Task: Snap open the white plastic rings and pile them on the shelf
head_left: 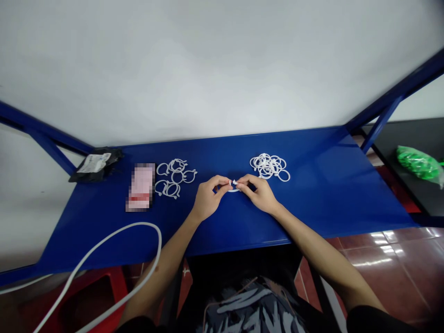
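Note:
My left hand [210, 196] and my right hand [259, 192] meet over the middle of the blue table [239, 226]. Between them is a white plastic ring [233, 190] with a gap at its far side. Each hand pinches one end of it between thumb and fingers, and the ends stand a little apart. To the right lies a pile of white rings [268, 165] that look closed. Left of my hands, several white rings with open ends [173, 178] lie loosely spread. Part of the held ring is hidden by my fingers.
A blurred-out pink and red rectangular item [141, 187] lies left of the open rings. A black plastic bag with a white label [95, 165] sits at the far left corner. A white cable [104, 240] loops across the front left. Blue frame bars [381, 122] rise at the sides.

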`<state>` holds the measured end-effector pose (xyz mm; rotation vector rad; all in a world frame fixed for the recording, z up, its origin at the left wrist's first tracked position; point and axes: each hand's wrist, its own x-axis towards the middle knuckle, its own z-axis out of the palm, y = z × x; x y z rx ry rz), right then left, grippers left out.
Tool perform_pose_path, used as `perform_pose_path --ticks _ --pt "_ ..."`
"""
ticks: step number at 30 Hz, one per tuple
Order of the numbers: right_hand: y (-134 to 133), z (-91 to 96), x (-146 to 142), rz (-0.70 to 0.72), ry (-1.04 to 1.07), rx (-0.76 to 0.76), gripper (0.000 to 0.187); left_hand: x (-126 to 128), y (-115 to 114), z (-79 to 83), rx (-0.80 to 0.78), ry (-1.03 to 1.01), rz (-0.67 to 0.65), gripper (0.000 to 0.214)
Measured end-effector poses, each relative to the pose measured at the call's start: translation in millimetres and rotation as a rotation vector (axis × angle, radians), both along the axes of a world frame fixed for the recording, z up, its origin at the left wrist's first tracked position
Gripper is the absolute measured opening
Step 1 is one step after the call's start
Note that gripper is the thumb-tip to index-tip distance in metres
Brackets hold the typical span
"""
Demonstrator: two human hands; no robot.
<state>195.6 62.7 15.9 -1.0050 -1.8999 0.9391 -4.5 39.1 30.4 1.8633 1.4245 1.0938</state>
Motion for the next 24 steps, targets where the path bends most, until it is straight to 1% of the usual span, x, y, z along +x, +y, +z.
perform_pose_path --ticks 2,6,11,15,19,21,24 --pt "0 0.4 0 0.019 0.001 0.014 0.019 0 0 -0.9 0.01 0.008 -0.003 0.001" --pt "0 0.4 1 0.074 -0.006 0.06 0.02 1 -1 -3.9 0.041 0.054 -0.029 0.006" --pt "-2 0.1 1 0.125 -0.036 0.102 0.02 1 -2 -11.0 0.122 0.153 -0.025 0.012" --pt "-4 1.4 3 0.167 -0.155 0.152 0.023 0 -2 -18.6 0.218 0.256 -0.051 0.02" --pt "-4 -0.2 6 0.167 -0.301 0.211 0.028 1 -1 -22.4 0.281 0.344 -0.115 0.03" --pt "-2 -2.9 5 0.156 -0.31 0.239 0.029 1 -1 -21.5 0.294 0.372 -0.115 0.03" --pt "0 -6.1 3 0.117 -0.275 0.26 0.026 1 0 -16.3 0.294 0.396 -0.082 0.026"
